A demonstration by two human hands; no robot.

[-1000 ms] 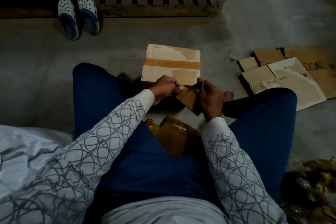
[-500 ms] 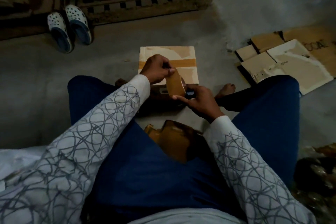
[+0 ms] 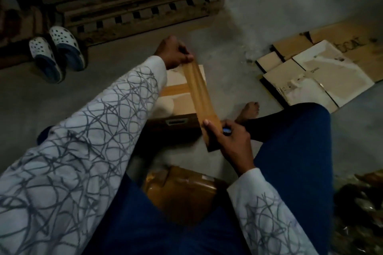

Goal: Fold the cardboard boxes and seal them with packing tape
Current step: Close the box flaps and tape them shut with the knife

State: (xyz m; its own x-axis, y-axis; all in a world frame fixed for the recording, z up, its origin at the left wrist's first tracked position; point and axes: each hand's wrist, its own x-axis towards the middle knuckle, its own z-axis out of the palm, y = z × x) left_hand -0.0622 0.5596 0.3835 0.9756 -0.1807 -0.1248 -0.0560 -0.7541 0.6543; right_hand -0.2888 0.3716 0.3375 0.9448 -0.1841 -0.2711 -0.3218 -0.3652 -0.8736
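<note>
A small folded cardboard box (image 3: 182, 101) sits on the floor between my knees, one brown tape band across its top. My left hand (image 3: 173, 51) pinches the free end of a brown packing tape strip (image 3: 201, 93), held out beyond the box's far edge. The strip runs taut over the box back to my right hand (image 3: 230, 138), which grips the tape roll (image 3: 213, 141) at the box's near right corner. My left sleeve hides the box's left part.
Flattened cardboard boxes (image 3: 317, 72) lie on the floor at the right. A crumpled brown taped bundle (image 3: 182, 192) rests in my lap. A pair of white clogs (image 3: 56, 54) and a wooden pallet (image 3: 134, 10) stand at the back. My bare foot (image 3: 248, 109) is beside the box.
My left hand has drawn the tape end away from the roll, out past the far edge of the box. The strip grew from a short tab to a long stretch. My right hand stayed near the box.
</note>
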